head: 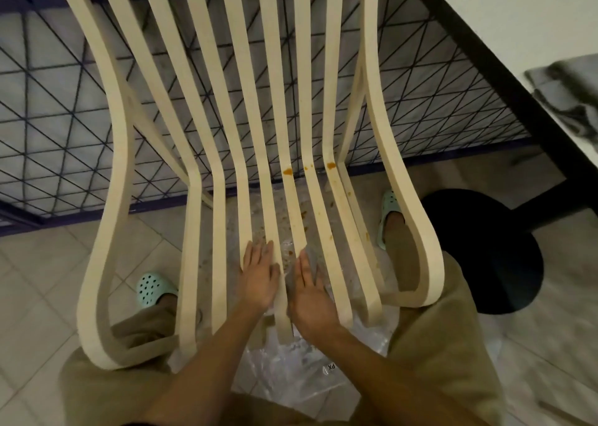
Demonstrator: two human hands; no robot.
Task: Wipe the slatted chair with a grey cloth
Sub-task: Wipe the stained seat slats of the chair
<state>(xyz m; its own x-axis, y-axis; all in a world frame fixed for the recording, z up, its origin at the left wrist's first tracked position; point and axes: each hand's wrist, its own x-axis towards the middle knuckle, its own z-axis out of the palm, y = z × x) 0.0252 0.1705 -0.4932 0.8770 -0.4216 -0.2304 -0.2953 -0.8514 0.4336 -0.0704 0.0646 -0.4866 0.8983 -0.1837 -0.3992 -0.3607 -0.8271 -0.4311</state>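
Pale floor tiles [38,263] and a crumpled plastic sheet [291,370] lay under the slatted chair [223,153], with a dark wire grid panel [64,118] behind its back. Both hands were on the near end of the seat. The right hand [310,291] lay flat with straight fingers, pressing the grey cloth [314,262] down on a slat rather than clutching it. The left hand [259,275], just beside it, rested flat and unclenched on the neighbouring slat, holding nothing. From the pressing hand the slats ran lengthwise straight ahead, away from the person, up to the bend where seat meets back. An orange stain [287,171] sat there, well ahead of the fingertips, and a second blot [330,165] lay ahead and slightly outward, with smaller specks on the slats between. The cloth hand was the nearer one to both (so a push along the slat's length looked like the way on). Most of the cloth was hidden beneath the palm, only a grey edge showing past the fingers. I could not tell whether it wrapped the slat's side. A blurred grey shape [569,95] on the table [517,21] stayed unreadable.
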